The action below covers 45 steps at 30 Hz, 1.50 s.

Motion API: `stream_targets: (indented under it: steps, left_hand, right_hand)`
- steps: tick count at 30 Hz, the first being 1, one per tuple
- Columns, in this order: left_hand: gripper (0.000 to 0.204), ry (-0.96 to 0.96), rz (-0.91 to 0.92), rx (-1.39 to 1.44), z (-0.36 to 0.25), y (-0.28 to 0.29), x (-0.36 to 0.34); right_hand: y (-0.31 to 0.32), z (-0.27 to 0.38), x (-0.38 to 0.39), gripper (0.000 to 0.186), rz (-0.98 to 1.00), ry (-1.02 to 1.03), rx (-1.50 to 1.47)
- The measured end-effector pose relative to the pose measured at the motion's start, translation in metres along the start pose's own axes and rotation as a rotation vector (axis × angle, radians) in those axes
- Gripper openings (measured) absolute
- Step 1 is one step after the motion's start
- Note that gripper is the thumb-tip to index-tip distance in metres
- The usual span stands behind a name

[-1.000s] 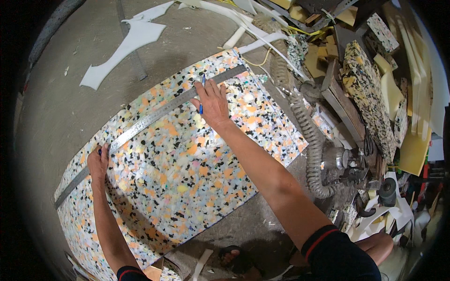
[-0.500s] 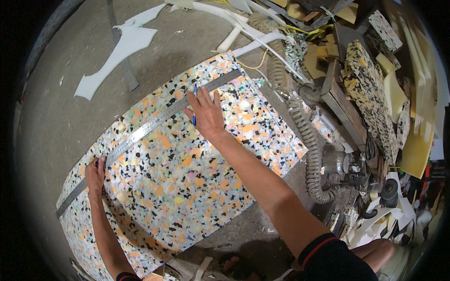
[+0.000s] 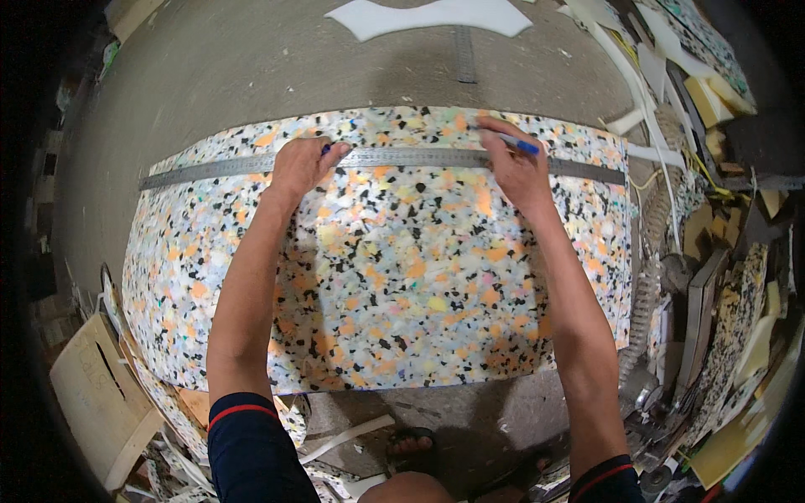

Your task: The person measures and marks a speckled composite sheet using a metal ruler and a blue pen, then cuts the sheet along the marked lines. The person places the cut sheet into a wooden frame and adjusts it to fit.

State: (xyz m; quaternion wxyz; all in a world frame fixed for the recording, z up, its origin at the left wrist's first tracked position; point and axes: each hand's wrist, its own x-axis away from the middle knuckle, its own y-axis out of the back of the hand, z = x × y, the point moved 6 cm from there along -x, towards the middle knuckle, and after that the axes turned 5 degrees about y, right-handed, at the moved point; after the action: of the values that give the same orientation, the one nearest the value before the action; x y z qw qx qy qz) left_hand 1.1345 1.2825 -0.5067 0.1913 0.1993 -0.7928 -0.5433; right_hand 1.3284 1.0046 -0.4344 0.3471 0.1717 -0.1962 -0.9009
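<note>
A large speckled foam sheet [image 3: 419, 277] lies flat in front of me, white with orange, black and grey flecks. Across its far part runs a long steel ruler [image 3: 402, 158]. My left hand [image 3: 300, 172] is closed at the ruler, left of its middle, with a small dark blue object [image 3: 327, 149] between thumb and fingers; its kind does not show. Farther right, my right hand [image 3: 518, 172] grips a blue pen [image 3: 527, 146] just over the ruler. The pen's tip, slightly blurred, points left toward the sheet's far strip.
Past the far edge lie a curved white foam cutout [image 3: 428, 17] and a second steel ruler [image 3: 464, 54]. A coiled hose [image 3: 644, 310] and piled foam scraps [image 3: 746, 327] crowd the right. A cardboard piece [image 3: 92, 394] stands at lower left, and a white strip [image 3: 348, 438] lies near my foot.
My view has turned, so the sheet and ruler now run nearly level. The right hand, spread over the ruler before with the pen under it, now holds the pen in its fingers.
</note>
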Motion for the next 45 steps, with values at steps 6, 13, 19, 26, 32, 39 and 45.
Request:
stream_targets:
  steps: [6,13,19,26,32,39,45]
  left_hand:
    - [0.058,-0.002,-0.022,-0.019,0.011,-0.007,0.005]
    - [0.061,-0.011,-0.045,-0.004,0.014,-0.006,0.006]
    - [0.059,-0.005,-0.053,-0.008,0.017,-0.008,0.007]
    - [0.059,-0.015,-0.066,0.008,0.019,-0.008,0.01]
    - [0.061,0.005,-0.048,-0.001,0.018,-0.011,0.009]
    - [0.054,-0.044,-0.136,0.006,0.017,-0.008,0.011]
    - [0.059,-0.016,-0.1,0.008,0.017,-0.009,0.008]
  right_hand:
    - [-0.075,-0.007,-0.032,0.02,0.232,-0.183,-0.241]
    - [-0.101,-0.018,-0.042,0.017,0.239,-0.159,-0.24]
    - [-0.118,-0.022,-0.037,0.018,0.241,-0.238,-0.24]
    - [-0.122,-0.026,-0.034,0.019,0.256,-0.286,-0.287]
    - [-0.123,-0.019,-0.032,0.015,0.212,-0.295,-0.3]
    - [-0.12,-0.027,-0.031,0.014,0.171,-0.248,-0.389]
    - [-0.119,-0.029,-0.034,0.014,0.179,-0.22,-0.278]
